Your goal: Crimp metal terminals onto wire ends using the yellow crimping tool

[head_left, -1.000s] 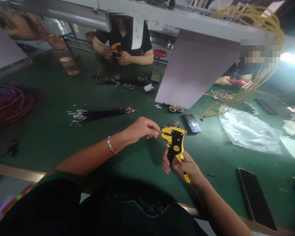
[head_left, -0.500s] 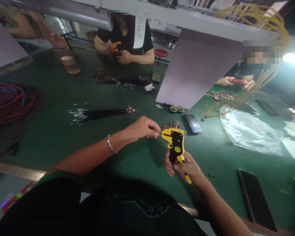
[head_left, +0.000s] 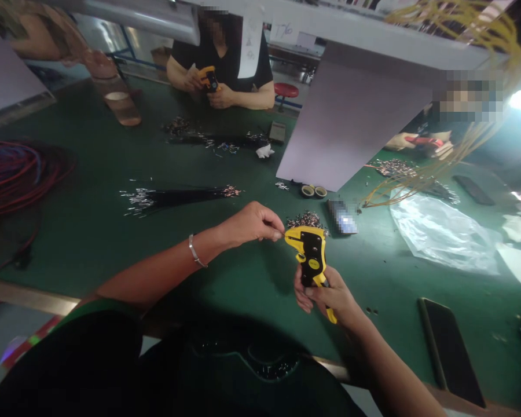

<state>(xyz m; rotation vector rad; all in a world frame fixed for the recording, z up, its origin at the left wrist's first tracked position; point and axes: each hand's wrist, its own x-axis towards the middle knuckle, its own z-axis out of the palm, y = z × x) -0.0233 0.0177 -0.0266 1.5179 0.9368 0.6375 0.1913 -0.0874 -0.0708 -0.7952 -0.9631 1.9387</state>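
My right hand (head_left: pixel 325 292) is wrapped around the handles of a yellow and black wire stripper (head_left: pixel 313 252), its nose pointing left. At that nose, the thumb and index finger of my left hand (head_left: pixel 260 225) pinch a thin wire, of which only a tiny bit shows between fingertips and jaws. Just behind the tool lies a heap of small metal-tipped pieces (head_left: pixel 304 220), partly hidden by it. Left of the heap, a bundle of black wires (head_left: pixel 178 198) lies flat, with silvery tips at one end and coppery tips at the other.
Two tape rolls (head_left: pixel 313 191) and a small device (head_left: pixel 342 217) lie beyond the stripper. A clear plastic bag (head_left: pixel 443 231) and a phone (head_left: pixel 451 350) are at right. Coiled red and blue cable (head_left: pixel 17 179) lies at left. Co-workers sit across the table, around a white divider (head_left: pixel 351 116).
Both hands and the wire stripper hold nearly the same pose, with the left fingertips still at its nose. The view has shifted slightly.
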